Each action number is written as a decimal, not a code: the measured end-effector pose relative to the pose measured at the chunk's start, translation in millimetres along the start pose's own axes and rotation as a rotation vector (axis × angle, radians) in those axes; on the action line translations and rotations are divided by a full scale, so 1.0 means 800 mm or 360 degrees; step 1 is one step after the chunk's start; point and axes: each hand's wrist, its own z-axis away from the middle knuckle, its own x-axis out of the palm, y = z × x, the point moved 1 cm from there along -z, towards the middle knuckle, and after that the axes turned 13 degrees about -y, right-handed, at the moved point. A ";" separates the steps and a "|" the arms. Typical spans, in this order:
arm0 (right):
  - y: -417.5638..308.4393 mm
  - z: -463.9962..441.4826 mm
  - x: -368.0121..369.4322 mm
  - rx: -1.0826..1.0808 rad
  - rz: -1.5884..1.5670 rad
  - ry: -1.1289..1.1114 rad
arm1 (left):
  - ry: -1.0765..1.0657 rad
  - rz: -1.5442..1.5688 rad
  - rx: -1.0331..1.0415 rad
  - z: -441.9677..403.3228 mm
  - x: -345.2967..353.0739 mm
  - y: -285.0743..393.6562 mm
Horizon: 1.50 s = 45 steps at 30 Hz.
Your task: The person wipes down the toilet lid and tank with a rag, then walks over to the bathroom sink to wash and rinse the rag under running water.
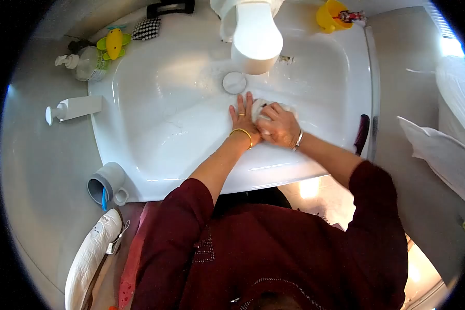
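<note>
Both of my hands are down inside the white sink (155,119). My left hand (244,121) rests with its fingers stretched out and spread, just below the round white drain plug (234,82). A gold ring and a gold bangle are on it. Right beside it, my right hand (280,125) is closed on a bunched white cloth (260,105) with a small dark mark. Part of the cloth is hidden under the fingers. The two hands touch or nearly touch near the left wrist. Above them stands the white faucet (257,41).
A yellow cup (329,16) stands at the back right rim. A dark comb (362,134) lies on the right edge. Along the left are a pump bottle (75,109), a clear soap bottle (92,63), a yellow-green toy (113,44) and a grey mug (108,182).
</note>
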 end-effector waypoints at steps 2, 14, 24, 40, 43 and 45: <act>0.056 -0.039 0.024 0.0339 0.0063 -0.0187 | 0.0048 0.0049 -0.0002 -0.009 0.008 0.001; 0.077 -0.065 0.035 0.0634 0.0066 -0.0210 | 0.0048 -0.0009 -0.0120 -0.016 0.000 0.006; 0.135 -0.012 -0.018 0.1563 -0.1463 -0.0854 | 0.0449 0.0634 0.0144 0.007 0.018 -0.020; 0.123 -0.027 -0.006 0.0972 0.0273 -0.0076 | 0.0128 0.0117 -0.0232 0.046 -0.013 0.020; 0.118 -0.039 0.009 0.1268 -0.0339 0.0025 | 0.0400 -0.0122 -0.0117 0.023 0.018 0.016; 0.057 -0.021 -0.004 0.1066 -0.0453 0.0385 | 0.0131 -0.0051 -0.0113 0.015 0.014 0.017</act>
